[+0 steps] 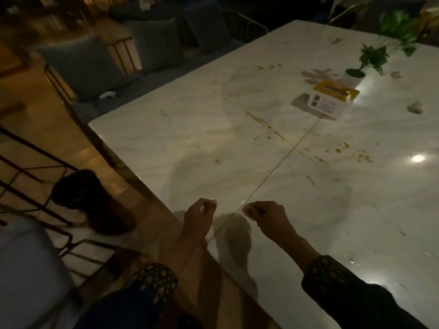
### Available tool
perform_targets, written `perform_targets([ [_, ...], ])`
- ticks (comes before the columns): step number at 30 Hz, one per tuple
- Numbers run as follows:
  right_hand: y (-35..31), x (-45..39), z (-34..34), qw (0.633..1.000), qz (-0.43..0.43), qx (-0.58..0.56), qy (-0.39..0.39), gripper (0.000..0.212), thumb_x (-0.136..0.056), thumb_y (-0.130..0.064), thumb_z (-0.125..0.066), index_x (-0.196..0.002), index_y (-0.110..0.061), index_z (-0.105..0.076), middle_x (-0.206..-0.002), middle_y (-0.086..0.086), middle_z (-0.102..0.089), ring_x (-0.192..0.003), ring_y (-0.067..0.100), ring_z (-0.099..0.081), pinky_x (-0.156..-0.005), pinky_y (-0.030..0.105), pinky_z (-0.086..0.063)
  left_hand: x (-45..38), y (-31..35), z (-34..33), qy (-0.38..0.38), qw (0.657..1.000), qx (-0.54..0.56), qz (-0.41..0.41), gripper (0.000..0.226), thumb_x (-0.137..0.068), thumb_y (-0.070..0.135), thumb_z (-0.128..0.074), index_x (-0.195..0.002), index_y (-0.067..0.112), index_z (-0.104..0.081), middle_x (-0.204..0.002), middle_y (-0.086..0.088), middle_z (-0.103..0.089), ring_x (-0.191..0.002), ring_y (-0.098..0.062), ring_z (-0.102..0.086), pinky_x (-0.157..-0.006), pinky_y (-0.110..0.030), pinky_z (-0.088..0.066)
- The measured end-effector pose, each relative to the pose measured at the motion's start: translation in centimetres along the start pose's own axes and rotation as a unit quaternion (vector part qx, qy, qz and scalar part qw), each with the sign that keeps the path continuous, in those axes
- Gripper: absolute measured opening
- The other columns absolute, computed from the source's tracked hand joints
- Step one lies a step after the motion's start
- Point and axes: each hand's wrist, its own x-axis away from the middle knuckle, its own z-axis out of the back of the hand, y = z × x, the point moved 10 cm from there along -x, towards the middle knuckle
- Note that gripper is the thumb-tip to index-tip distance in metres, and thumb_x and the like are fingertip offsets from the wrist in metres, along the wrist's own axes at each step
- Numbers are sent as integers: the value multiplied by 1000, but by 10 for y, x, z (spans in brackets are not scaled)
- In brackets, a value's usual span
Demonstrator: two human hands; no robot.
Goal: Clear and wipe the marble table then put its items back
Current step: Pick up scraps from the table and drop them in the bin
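Note:
The white marble table is spattered with yellow-brown stains, and a seam runs across it. Over its near edge, my left hand and my right hand each pinch a top corner of a thin, see-through white cloth that hangs between them. Further back stand a yellow-and-white table sign and a small plant in a white pot. A crumpled tissue lies at the right. The light is dim.
Grey cushioned chairs with metal frames line the left side, one with a scrap of paper on its seat. A dark object sits on the floor near a wire chair frame. Larger green leaves are at the far right.

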Motion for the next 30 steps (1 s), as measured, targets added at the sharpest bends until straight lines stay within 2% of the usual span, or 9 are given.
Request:
perform_targets([
  [4,-63,-29,-65,999,15,16,-43,28,-95,-35,-59,-94,-14,-78,-89,3,-75,-77,8,-64,-62,3,-37,-7,-42,71,26,998,25,46,25,-97,36,-53,-88,15,-64,-76,-2,-63,-80,-23,-61,-63,-27,-43],
  [7,-105,-54,-113,997,20,7,-79,22,-92,-32,-65,-100,-15,-77,-102,1,-74,-80,1,-62,-67,-3,-36,-10,-77,121,42,995,42,74,21,-96,33,-55,-93,14,-66,-84,2,-62,-92,-22,-62,-73,-27,-41],
  [10,-142,-79,-154,993,18,-43,-110,23,-88,-26,-71,-105,-12,-75,-109,5,-72,-101,15,-66,-89,15,-47,-19,-116,172,71,989,71,106,25,-94,31,-57,-105,12,-67,-103,1,-62,-104,-17,-59,-89,-26,-42],
  [13,-179,-110,-185,989,38,-74,-125,24,-86,-26,-72,-106,-12,-74,-103,8,-73,-90,19,-68,-88,34,-54,-38,-146,212,89,987,62,122,23,-87,40,-58,-102,23,-63,-109,-3,-63,-107,-21,-59,-99,-35,-44],
  [16,-215,-144,-213,986,72,-75,-133,27,-87,-31,-70,-112,-21,-71,-93,-3,-70,-83,14,-65,-82,30,-53,-64,-186,244,125,979,13,158,14,-92,34,-57,-93,22,-61,-105,-10,-68,-103,-29,-63,-94,-39,-47],
  [18,-240,-172,-234,980,96,-92,-148,34,-86,-31,-71,-119,-27,-66,-94,-10,-66,-87,8,-63,-85,25,-51,-84,-198,263,140,971,24,194,25,-95,37,-54,-104,16,-65,-108,-8,-68,-104,-28,-62,-94,-39,-48],
  [21,-283,-220,-267,969,143,-105,-174,40,-85,-28,-72,-124,-24,-63,-101,-5,-68,-90,6,-63,-84,16,-48,-118,-206,299,171,961,23,217,32,-98,41,-50,-115,18,-64,-115,-3,-66,-108,-24,-60,-97,-38,-46],
  [27,-367,-299,-320,950,202,-74,-225,21,-85,-27,-73,-105,-19,-74,-83,-12,-61,-70,-10,-54,-70,-2,-38,-176,-207,384,235,943,-12,233,24,-99,35,-50,-105,15,-62,-90,5,-59,-76,-7,-54,-58,-11,-38],
  [30,-403,-327,-348,939,224,-77,-249,13,-86,-24,-73,-98,-19,-74,-76,-19,-59,-69,-16,-55,-70,5,-44,-198,-223,419,253,936,16,242,26,-98,34,-52,-110,13,-64,-100,2,-65,-81,-4,-57,-66,-12,-44],
])
